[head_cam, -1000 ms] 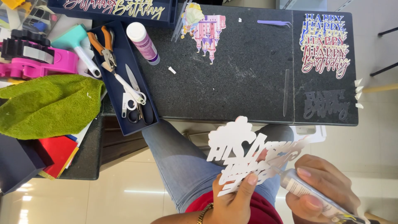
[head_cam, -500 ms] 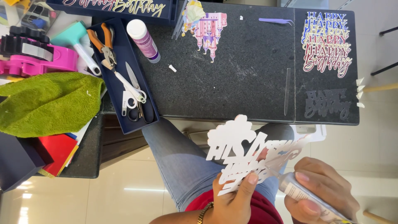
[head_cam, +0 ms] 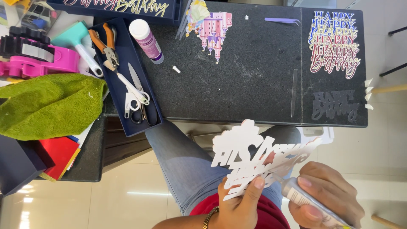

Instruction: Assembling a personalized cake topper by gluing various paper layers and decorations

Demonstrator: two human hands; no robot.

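Down over the lap, just below the table edge, the left hand [head_cam: 239,203] pinches a white paper cutout [head_cam: 254,159] of layered lettering by its lower edge, thumb on top, fingers curled behind, and the piece fans up and away toward the dark granite tabletop [head_cam: 254,85]. Right beside it, the right hand [head_cam: 328,199] is wrapped around a small glue bottle [head_cam: 299,196], fingers closed over the body, its nozzle end tucked in against the cutout's lower right corner; whether the tip actually touches the paper, I cannot tell. Blue jeans [head_cam: 182,165] sit underneath both hands. Up on the table, a stack of coloured birthday lettering [head_cam: 335,44] lies at the far right corner, with a dark grey copy [head_cam: 335,106] just below it. A pink castle cutout [head_cam: 214,29] rests near the top centre, purple tweezers [head_cam: 282,20] off to its right. Over on the left, a navy tray [head_cam: 144,123] holds orange-handled pliers [head_cam: 106,42], white-handled scissors [head_cam: 133,91] and a white glue stick with a purple label [head_cam: 146,40]. Further left, a green towel [head_cam: 48,106] is bunched below a pink tape dispenser [head_cam: 38,59], with red card sheets [head_cam: 59,154] poking out under it.
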